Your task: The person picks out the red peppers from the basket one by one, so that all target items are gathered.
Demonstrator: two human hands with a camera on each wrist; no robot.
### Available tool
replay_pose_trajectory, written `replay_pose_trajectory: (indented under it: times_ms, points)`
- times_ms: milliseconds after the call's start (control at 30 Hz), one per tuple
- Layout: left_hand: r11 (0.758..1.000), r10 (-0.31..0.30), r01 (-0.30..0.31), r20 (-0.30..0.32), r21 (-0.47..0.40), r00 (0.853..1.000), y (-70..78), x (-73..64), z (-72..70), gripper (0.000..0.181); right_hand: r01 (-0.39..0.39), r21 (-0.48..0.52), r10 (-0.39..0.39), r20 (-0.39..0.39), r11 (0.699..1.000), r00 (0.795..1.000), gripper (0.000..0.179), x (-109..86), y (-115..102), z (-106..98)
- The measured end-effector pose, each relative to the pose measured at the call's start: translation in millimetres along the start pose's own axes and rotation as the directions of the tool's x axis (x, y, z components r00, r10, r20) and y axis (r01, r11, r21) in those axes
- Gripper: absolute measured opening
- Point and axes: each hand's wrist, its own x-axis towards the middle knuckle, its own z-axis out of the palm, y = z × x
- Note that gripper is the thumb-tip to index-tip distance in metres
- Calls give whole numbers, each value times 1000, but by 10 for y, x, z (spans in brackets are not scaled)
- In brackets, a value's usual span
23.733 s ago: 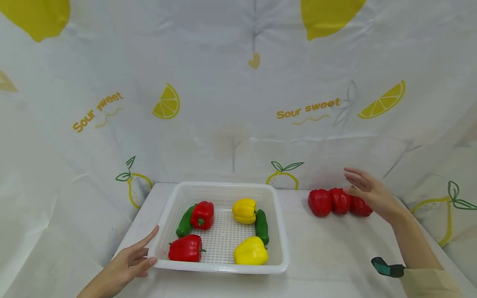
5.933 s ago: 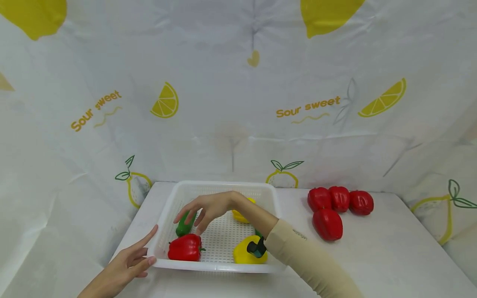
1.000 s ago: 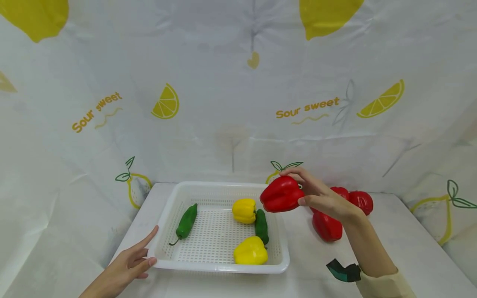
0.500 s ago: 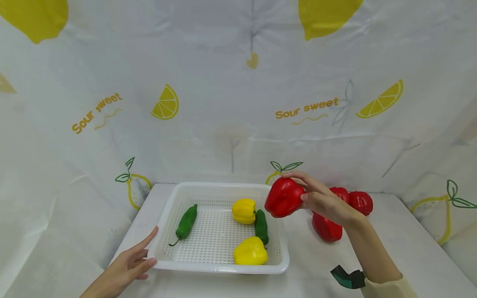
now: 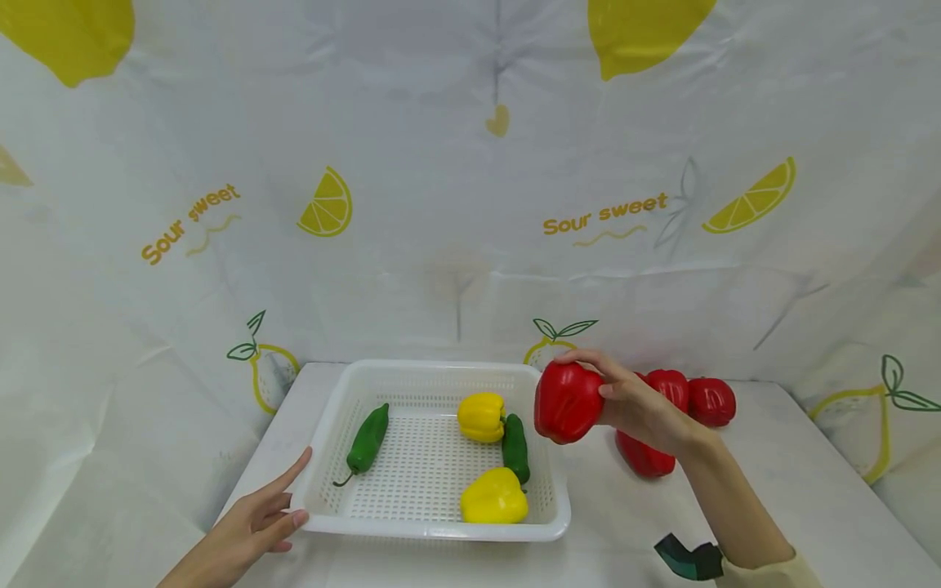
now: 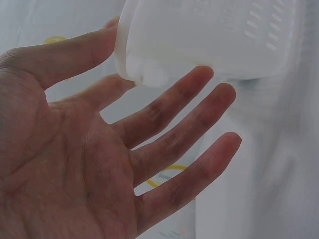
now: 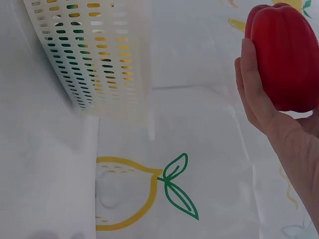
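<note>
My right hand [image 5: 643, 408] holds a shiny red bell pepper [image 5: 568, 404] up in the air, overlapping the right rim of a white plastic basket [image 5: 434, 529]. In the right wrist view the fingers curve along one side of the bell pepper [image 7: 285, 59], beside the basket's slotted wall [image 7: 137, 84]. My left hand [image 5: 246, 527] touches the basket's front left corner, its fingers spread and fairly straight. The left wrist view has thumb and index finger at the rim, the other fingers of the left hand [image 6: 94, 144] loose below.
Inside the basket lie a long green pepper [image 5: 369, 438] at left, another green pepper [image 5: 516, 449] at right, and two yellow bell peppers [image 5: 494, 496]. On the white table [image 5: 742, 490], several red bell peppers [image 5: 711, 400] stand at right, partly hidden by my right hand. A lemon-printed cloth [image 5: 441, 204] hangs behind.
Since the first frame, both red bell peppers have left the basket: one joined those at right, one is in my right hand. Lately that hand shifted slightly right and down, turning the pepper.
</note>
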Motion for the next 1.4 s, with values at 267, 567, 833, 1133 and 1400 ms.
replay_pose_trajectory:
  times_ms: [267, 567, 833, 1133, 1400]
  points:
    - [1000, 16, -16, 11, 10, 1000, -17, 6, -8, 78, -47, -302, -2, -161, 952, 987, 88, -49, 45, 48]
    - [1000, 10, -10, 15, 9, 1000, -12, 9, -12, 78, -118, -438, -13, -285, 891, 958, 92, -142, 70, 11]
    - [1000, 8, -9, 18, 10, 1000, -19, 7, -18, 78, -168, -478, 8, -320, 862, 947, 94, -347, 52, -106]
    - [1000, -5, 5, 22, 0, 1000, -16, 13, -24, 78, -241, -496, 19, -411, 834, 912, 95, -763, 138, -361]
    - [999, -23, 24, 33, -24, 999, -17, 18, -22, 79, -286, -481, 47, -448, 829, 893, 86, -1150, 291, -617]
